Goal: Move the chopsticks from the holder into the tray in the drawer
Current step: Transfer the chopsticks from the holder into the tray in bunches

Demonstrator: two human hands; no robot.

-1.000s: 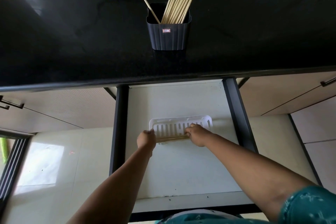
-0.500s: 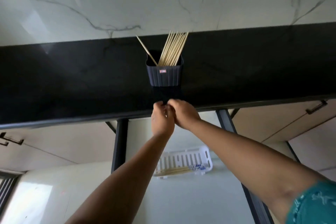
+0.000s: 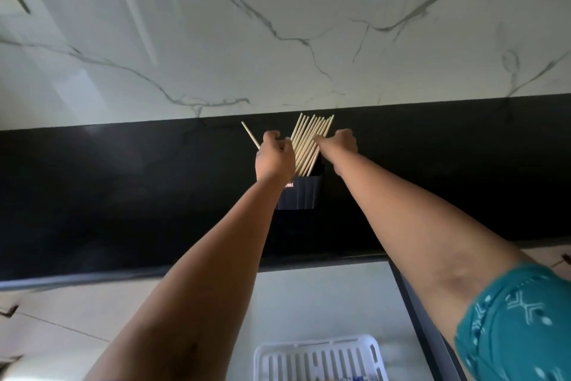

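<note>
Tray (image 3: 318, 359), white and slotted, lies at the bottom edge of view on the pale floor of the open drawer (image 3: 309, 294); its lower part is cut off by the frame, and small blue marks show at its near rim. A dark drawer rail (image 3: 423, 312) runs along the right side. A teal patterned sleeve (image 3: 513, 325) covers the right upper arm at the lower right. Both forearms reach up and away over the drawer and across the black countertop (image 3: 123, 195).

On that countertop stands the dark ribbed holder (image 3: 301, 195), partly hidden behind the left wrist. The chopsticks (image 3: 309, 142) stand in it as a fanned bundle leaning right; one single chopstick (image 3: 250, 135) leans left, apart from the rest.

The left hand (image 3: 273, 155) is curled into a loose fist at the base of the single chopstick, touching it; whether the fingers actually clamp it cannot be told, as the hand's back blocks the view. The right hand (image 3: 338, 144) has fingers drawn together, pinching at the right edge of the bundle.

Behind stands a white marble-veined wall (image 3: 278, 25).
</note>
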